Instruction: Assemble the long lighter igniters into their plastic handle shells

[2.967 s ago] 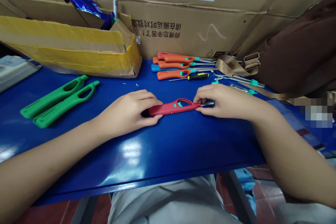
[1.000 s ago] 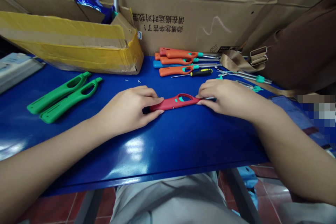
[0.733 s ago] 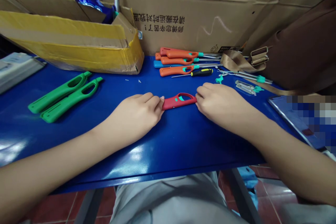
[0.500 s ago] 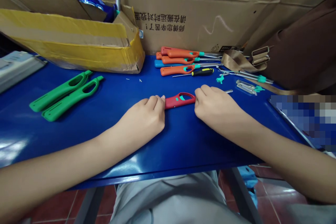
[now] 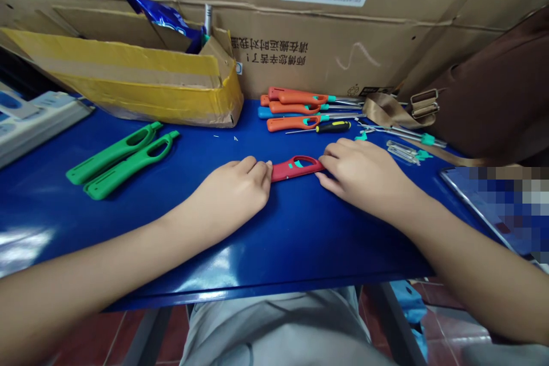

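Note:
A red lighter [image 5: 295,168] with a looped front and teal trigger parts lies across the middle, between my hands. My left hand [image 5: 240,189] is closed around its handle end, with the knuckles up. At the loop end, my right hand [image 5: 355,174] has its fingers curled over the tip. Its thumb sits lower, a little apart from the fingers. The tip and whatever lies beneath the right palm are hidden. Beyond the hands are a stack of orange lighters [image 5: 291,124] with metal tubes, one blue lighter [image 5: 262,112] and a black-and-yellow screwdriver [image 5: 334,126].
Two green lighter bodies [image 5: 115,166] lie at left, near a yellow-taped carton [image 5: 171,91] and a white power strip [image 5: 47,117]. Metal tubes [image 5: 412,135], small clear parts [image 5: 401,151] and a brown strap [image 5: 381,108] lie at right. A large cardboard box [image 5: 343,34] stands behind.
My right thumb has come away from the curled fingers, and that hand's grip looks looser. The left hand keeps its hold on the lighter. The view has tilted slightly upward.

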`<state>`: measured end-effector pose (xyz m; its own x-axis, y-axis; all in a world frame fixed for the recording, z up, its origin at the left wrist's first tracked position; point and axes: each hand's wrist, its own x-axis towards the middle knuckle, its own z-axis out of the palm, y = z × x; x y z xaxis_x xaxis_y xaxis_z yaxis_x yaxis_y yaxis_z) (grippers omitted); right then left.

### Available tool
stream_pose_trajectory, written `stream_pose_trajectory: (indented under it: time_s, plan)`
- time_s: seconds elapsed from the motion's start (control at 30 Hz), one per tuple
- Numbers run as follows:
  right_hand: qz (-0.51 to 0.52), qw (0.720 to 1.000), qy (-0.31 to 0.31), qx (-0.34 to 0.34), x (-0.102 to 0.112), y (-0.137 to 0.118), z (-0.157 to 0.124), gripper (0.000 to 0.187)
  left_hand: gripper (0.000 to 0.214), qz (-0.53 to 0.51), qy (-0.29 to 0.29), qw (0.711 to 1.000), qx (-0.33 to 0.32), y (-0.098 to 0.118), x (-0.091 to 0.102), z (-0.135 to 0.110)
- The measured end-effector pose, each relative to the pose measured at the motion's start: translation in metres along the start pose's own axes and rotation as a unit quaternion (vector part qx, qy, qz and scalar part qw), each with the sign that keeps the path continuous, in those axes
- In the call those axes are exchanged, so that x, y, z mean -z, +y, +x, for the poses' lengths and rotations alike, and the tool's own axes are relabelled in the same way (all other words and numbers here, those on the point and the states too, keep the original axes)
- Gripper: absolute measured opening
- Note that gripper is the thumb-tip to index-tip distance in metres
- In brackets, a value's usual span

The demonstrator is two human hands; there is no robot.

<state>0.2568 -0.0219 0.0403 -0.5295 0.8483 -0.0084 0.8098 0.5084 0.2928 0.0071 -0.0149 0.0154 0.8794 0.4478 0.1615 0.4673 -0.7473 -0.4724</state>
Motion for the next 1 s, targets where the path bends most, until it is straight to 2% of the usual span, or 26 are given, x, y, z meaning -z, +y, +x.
stream_pose_trajectory:
  time_s: [0.13,0.27,0.5,0.73,1.0]
  plan:
    - [0.032,0.997,0.062,0.022,-0.008,0.008,0.0,0.029,0.03,-0.052,-0.002,0.999,0.001,-0.01,-0.005,-0.001]
    - [0.044,0.993,0.094,0.049,-0.015,0.011,0.002,0.029,0.03,-0.115,0.012,0.993,0.033,-0.018,-0.007,-0.001]
    - [0.11,0.979,0.151,0.085,-0.017,0.018,0.002,0.03,0.03,-0.286,0.082,0.95,0.096,-0.029,-0.018,-0.002]
    - [0.185,0.968,0.149,0.081,-0.02,0.022,0.003,0.027,0.029,-0.337,0.117,0.929,0.096,-0.03,-0.021,0.0]
    - [0.26,0.953,0.134,0.084,-0.026,0.024,0.006,0.02,0.03,-0.362,0.117,0.921,0.09,-0.031,-0.026,0.0]
